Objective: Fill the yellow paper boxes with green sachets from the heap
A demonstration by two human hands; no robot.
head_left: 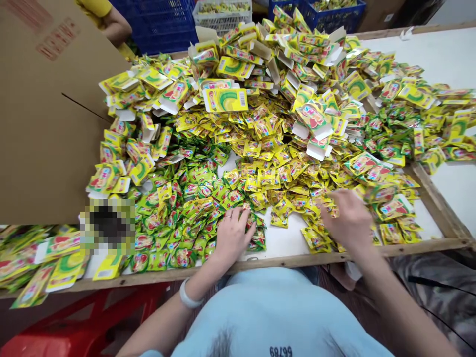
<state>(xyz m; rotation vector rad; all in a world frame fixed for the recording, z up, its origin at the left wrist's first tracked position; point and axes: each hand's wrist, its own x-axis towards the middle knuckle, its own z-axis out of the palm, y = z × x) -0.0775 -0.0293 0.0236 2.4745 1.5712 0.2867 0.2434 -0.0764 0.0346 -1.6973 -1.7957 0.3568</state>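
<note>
Resting at the table's near rim (323, 258), my left hand (229, 240) has its fingers bent and slightly spread over the green packets (184, 258); whether they pinch one, I cannot tell. To its right, my right hand (349, 218) blurs over the yellow packets (280, 208), and I cannot tell if its fingers are apart or closed on one.

Green lies mostly left and yellow mostly centre to right, though they mix where they meet — a partial parting, by my judgement. Plenty is left: both kinds lie loose in deep drifts running from under my hands toward the far side.

Beyond them, boxes (226, 100) pile high, out past my fingertips, many with flaps gaping. A carton (44, 129) stands at the left; farthest off are another person's arm (116, 25) and a white crate (223, 19).
</note>
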